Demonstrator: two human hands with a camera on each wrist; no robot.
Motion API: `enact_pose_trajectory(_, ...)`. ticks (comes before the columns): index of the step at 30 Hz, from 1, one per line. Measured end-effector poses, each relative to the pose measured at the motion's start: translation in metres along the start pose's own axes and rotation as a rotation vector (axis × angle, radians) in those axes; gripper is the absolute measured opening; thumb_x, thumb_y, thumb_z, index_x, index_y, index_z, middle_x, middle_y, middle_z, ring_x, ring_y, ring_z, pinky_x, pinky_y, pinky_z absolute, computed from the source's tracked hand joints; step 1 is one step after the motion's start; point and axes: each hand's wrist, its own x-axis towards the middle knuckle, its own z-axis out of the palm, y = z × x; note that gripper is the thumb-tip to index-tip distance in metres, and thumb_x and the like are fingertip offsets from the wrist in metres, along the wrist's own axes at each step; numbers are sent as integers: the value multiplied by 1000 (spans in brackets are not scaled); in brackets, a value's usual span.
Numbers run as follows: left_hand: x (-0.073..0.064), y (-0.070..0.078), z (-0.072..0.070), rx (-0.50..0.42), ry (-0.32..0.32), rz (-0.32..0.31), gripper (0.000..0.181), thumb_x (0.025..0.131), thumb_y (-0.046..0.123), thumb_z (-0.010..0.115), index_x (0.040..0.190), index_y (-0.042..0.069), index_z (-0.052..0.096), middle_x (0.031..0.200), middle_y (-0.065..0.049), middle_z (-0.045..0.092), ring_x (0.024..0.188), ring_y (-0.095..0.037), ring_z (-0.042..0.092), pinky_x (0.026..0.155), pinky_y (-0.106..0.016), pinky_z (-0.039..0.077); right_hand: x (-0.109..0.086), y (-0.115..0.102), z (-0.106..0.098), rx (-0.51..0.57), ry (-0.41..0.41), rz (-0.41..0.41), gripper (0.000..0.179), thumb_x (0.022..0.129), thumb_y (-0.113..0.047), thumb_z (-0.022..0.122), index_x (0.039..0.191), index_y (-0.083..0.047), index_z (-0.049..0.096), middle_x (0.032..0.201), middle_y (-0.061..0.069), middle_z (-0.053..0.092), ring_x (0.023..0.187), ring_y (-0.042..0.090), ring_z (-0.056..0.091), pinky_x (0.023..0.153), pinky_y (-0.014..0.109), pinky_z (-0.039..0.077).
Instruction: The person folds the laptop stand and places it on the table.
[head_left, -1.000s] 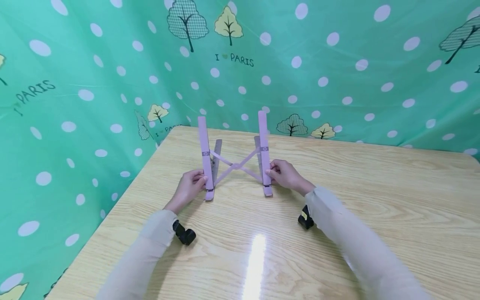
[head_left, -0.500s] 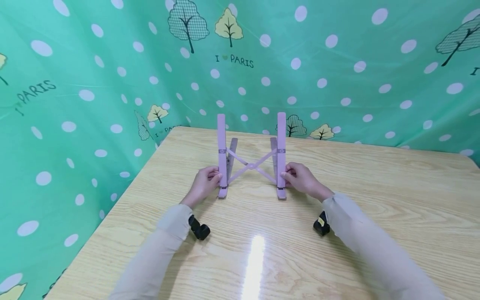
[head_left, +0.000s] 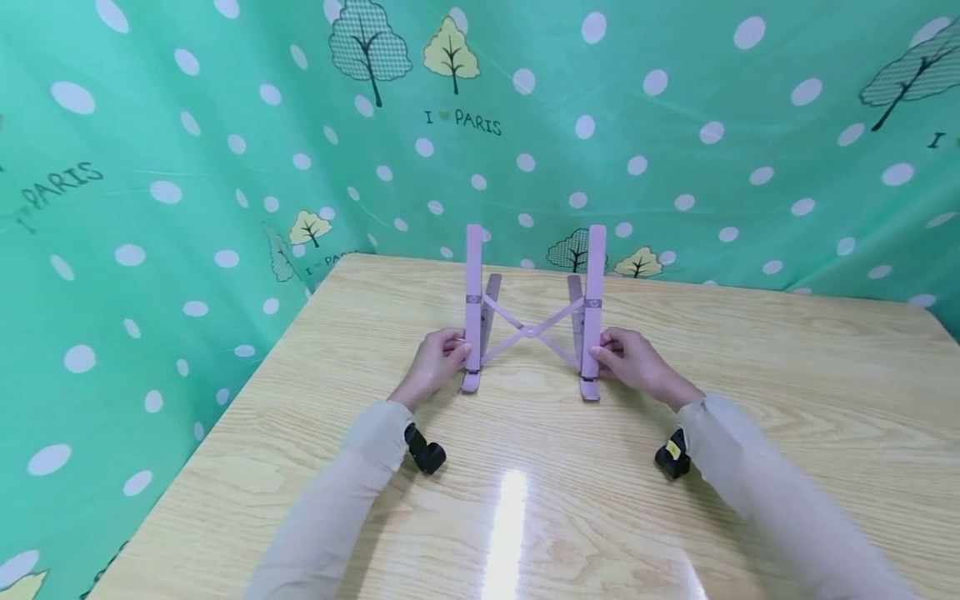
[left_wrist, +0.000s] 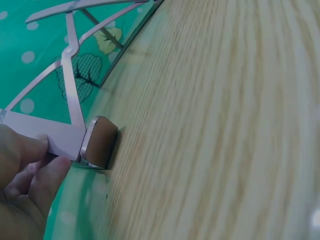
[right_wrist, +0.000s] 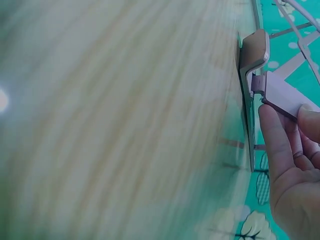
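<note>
A pink-purple folding laptop stand (head_left: pixel 530 332) is unfolded on the wooden table, its two long side arms raised and joined by an X-shaped brace. My left hand (head_left: pixel 435 364) pinches the lower part of the left arm between thumb and fingers. On the other side, my right hand (head_left: pixel 636 360) grips the lower part of the right arm the same way. In the left wrist view the thumb lies on the flat face of the stand's arm (left_wrist: pixel 55 135), just behind the brown-padded front lip (left_wrist: pixel 102 142). The right wrist view shows the matching lip (right_wrist: pixel 255 50) near my fingers.
The light wooden table (head_left: pixel 787 375) reaches to a green curtain (head_left: pixel 675 150) with white dots and trees behind it and on the left. Black wrist cameras (head_left: pixel 425 451) hang below both sleeves. A bright light reflection (head_left: pixel 507 533) lies on the near tabletop.
Both hands have carried the laptop stand to the right across the table. It was slightly turned at first and now faces more squarely. The grip on both arms stays the same.
</note>
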Motion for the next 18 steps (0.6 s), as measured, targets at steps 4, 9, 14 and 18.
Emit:
enact_pose_trajectory(4,3,5,10,0,-4,0,28,88,3,52,115,-6,52,102,-20,59,93,-27,58,75,-24,51,-7,5,-8,15,4,7,16,92,-6,47,98,9,48,88,17,55,80,24,56,69,28,53)
enact_pose_trajectory(9,6,9,21,2,-10,1,28,88,4,52,115,-4,53,101,-17,60,92,-25,59,74,-23,51,-13,11,-17,12,6,7,16,92,-5,46,99,10,47,88,18,54,80,25,56,69,27,53)
enact_pose_trajectory(14,7,13,30,4,-26,8,29,88,4,52,116,-3,52,103,-17,60,92,-25,59,74,-23,51,-17,18,-24,12,9,1,16,92,-5,45,98,9,47,88,18,54,79,23,56,68,26,53)
enact_pose_trajectory(18,7,16,38,0,-36,27,28,88,4,53,115,-4,52,102,-18,60,91,-25,59,73,-24,52,-22,23,-30,6,22,-15,16,92,-4,45,97,10,47,86,18,55,78,22,56,68,26,53)
